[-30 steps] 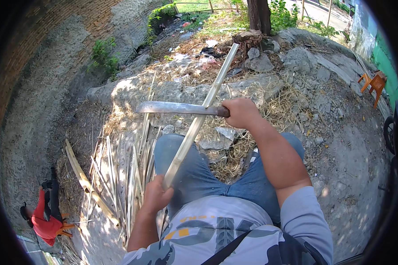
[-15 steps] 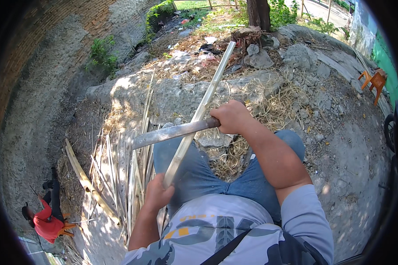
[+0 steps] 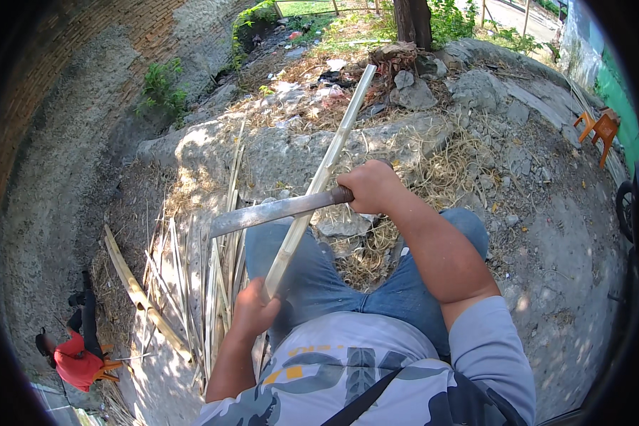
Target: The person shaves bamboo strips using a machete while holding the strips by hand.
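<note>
My left hand (image 3: pixel 254 309) is closed around the near end of a long, pale split bamboo strip (image 3: pixel 339 139). The strip slants away from me, up and to the right, above my left thigh. In my right hand (image 3: pixel 370 187), closed on its dark handle, is a machete (image 3: pixel 277 214). Its broad grey blade points left and lies across the strip about midway along, over my left knee; whether the edge has entered the bamboo I cannot tell. The blade hides a short stretch of the strip.
Several thin bamboo strips (image 3: pixel 213 298) lie on the ground to my left, beside a thicker bamboo piece (image 3: pixel 143 302). Further left sits a person in a red top (image 3: pixel 78 362). Ahead are a concrete slab (image 3: pixel 277 160), curly shavings (image 3: pixel 454 167) and a tree trunk (image 3: pixel 414 25). An orange chair (image 3: pixel 605 133) stands far right.
Both hands, the machete and the strip hold nearly the same place, with only a very slight shift. The person in red has moved an arm a little.
</note>
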Motion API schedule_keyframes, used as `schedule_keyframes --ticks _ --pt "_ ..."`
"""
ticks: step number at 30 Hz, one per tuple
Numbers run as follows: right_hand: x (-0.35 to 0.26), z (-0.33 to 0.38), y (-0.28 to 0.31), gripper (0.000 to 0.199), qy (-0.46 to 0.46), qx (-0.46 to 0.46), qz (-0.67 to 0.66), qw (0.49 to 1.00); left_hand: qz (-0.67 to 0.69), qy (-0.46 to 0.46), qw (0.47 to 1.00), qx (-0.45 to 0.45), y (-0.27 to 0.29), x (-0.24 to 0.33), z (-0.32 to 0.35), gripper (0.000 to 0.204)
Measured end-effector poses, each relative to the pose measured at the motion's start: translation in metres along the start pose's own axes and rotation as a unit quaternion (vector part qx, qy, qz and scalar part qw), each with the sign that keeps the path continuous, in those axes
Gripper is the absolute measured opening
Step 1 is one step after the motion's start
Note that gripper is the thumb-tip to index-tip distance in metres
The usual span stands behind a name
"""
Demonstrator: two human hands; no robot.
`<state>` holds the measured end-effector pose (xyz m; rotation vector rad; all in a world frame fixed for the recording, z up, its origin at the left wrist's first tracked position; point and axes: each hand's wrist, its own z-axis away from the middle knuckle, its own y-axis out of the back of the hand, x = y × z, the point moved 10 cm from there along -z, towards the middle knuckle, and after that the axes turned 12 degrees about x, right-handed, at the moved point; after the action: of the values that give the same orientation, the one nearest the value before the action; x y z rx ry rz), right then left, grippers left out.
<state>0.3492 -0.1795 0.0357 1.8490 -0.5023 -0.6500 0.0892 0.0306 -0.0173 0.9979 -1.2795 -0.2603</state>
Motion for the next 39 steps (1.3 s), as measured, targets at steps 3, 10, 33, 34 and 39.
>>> schedule_keyframes --ticks 3,10,33,34,39 --pt "0.005 -0.002 0.0 0.022 -0.005 0.015 -0.034 0.999 0.047 -0.009 0.999 0.016 0.0 0.0 0.005 0.037" --pt "-0.002 -0.002 0.025 0.016 0.013 0.118 -0.055 0.991 0.044 -0.017 0.999 0.027 0.006 0.014 -0.009 0.035" --pt "0.024 -0.001 0.032 0.015 0.014 0.161 -0.018 0.987 -0.009 -0.035 0.999 -0.001 0.02 0.025 -0.003 0.035" --pt "0.032 0.001 0.032 0.015 0.013 0.158 -0.017 0.987 -0.007 -0.034 0.999 -0.003 0.02 0.025 -0.002 0.035" --pt "0.064 0.005 0.035 0.014 -0.124 0.175 -0.071 0.974 -0.042 -0.014 0.999 0.001 0.021 0.015 -0.008 0.036"
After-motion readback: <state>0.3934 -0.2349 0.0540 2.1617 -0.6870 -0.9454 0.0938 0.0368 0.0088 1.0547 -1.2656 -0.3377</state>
